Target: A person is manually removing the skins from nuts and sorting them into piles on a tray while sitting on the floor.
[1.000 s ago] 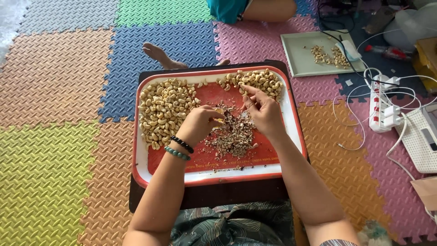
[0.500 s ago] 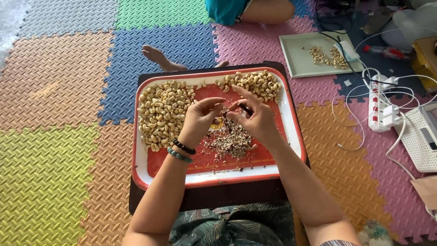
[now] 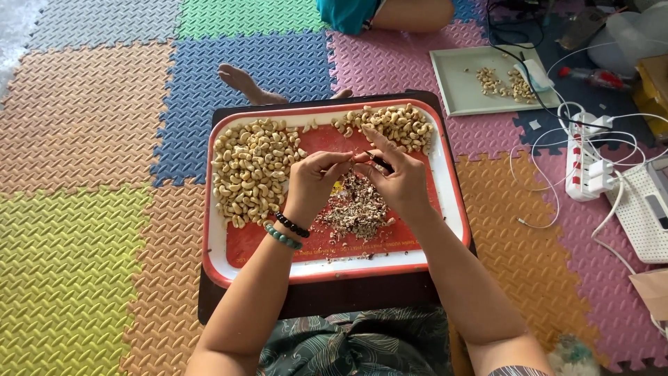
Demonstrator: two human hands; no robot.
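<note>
Both hands meet above the middle of the red tray (image 3: pixel 445 209), which rests on a dark board across the person's lap. The left hand (image 3: pixel 311 182) has its thumb and forefinger pressed together on a small cashew (image 3: pixel 346 159), too small to see clearly, held just over the pile of brown skins (image 3: pixel 356 207). The right hand (image 3: pixel 398 179) pinches a thin dark tool (image 3: pixel 379 162) between thumb and forefinger, its tip pointing toward the nut; the remaining fingers are loosely spread, with one finger stretched up toward the far edge of the tray.

On the tray's left side lies a large heap of cashews (image 3: pixel 249 173). A smaller heap of cashews (image 3: pixel 395 127) sits at the far right corner. Two bead bracelets (image 3: pixel 287 230) ring the left wrist.

Beyond the tray to the right, a pale tray (image 3: pixel 459 90) holds a few more nuts, and a white power strip (image 3: pixel 584 163) with tangled cables lies on the foam mats (image 3: pixel 83 209). Another person's foot (image 3: pixel 243 85) rests just past the tray's far edge.

As a judgement, the main risk is a slip: the nut is small and curved, so the tool tip could skid off and prick the left fingertips, or the nut could snap or drop into the skins. The two heaps could also get mixed.
</note>
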